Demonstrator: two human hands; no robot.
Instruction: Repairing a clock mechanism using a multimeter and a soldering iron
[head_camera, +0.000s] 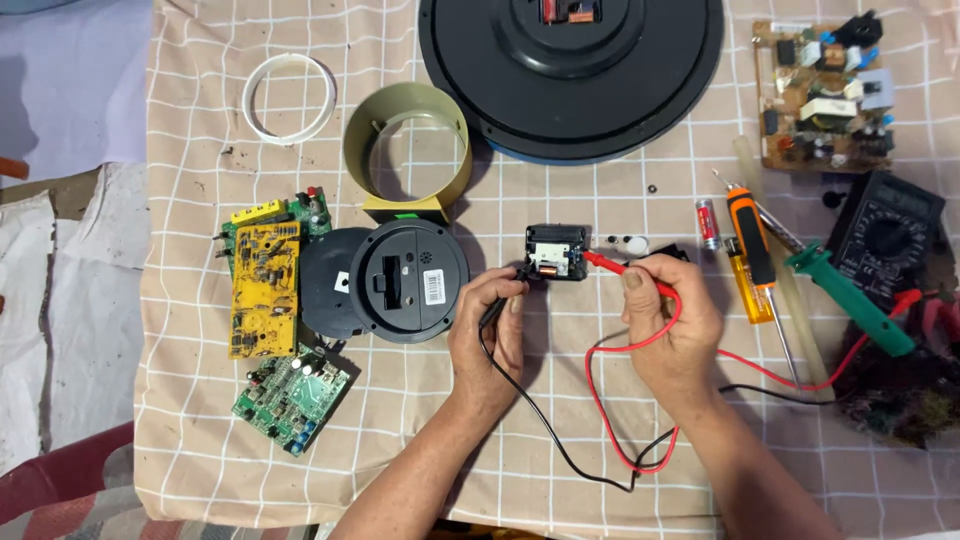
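At cloth centre: small black module (556, 252) with copper coil, opened, under test. Left hand (488, 335) pinching black probe (505, 296) against module's left edge; right hand (668, 325) pinching red probe (615, 265), tip at right edge. Both leads placed; meter (885, 238) sits far right, reading not legible. Boards (264, 290), housings nearby, unassembled.

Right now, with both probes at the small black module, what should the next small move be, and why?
Probably a glance at the multimeter while holding steady. The left hand presses the black probe to the left side of the small black module, and the right hand holds the red probe at its right side. Both tips seem placed, so shifting either would likely break contact.
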